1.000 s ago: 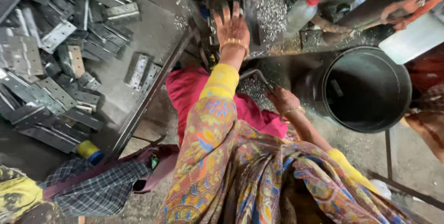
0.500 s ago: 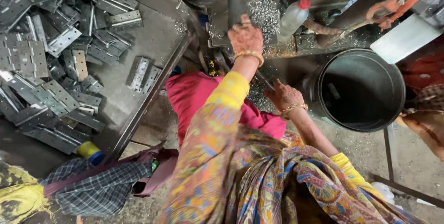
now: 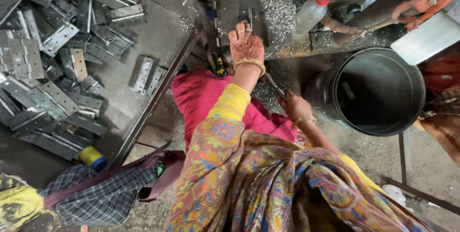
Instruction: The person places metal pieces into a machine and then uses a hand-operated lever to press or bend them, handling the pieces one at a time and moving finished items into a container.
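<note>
My left hand [image 3: 246, 44], with bangles at the wrist, reaches forward onto the grey machine fixture [image 3: 229, 11]. Its fingers curl over a small metal piece there; the piece itself is mostly hidden. My right hand [image 3: 295, 108] is lower and nearer my body, closed around a thin metal lever [image 3: 274, 84] that slants up toward the machine. A heap of silvery metal shavings [image 3: 279, 12] lies just right of my left hand. A pink cloth [image 3: 201, 98] covers my lap below both hands.
A large pile of flat metal hinges [image 3: 52, 55] covers the sheet-metal table on the left. A dark round bucket [image 3: 378, 90] stands on the right. A plastic bottle with a red cap [image 3: 309, 14] leans by the machine. A checked cloth bag [image 3: 103, 196] lies lower left.
My left hand had its fingers spread over the machine; now it has drawn in slightly and curled onto the fixture. My right hand stays on the lever.
</note>
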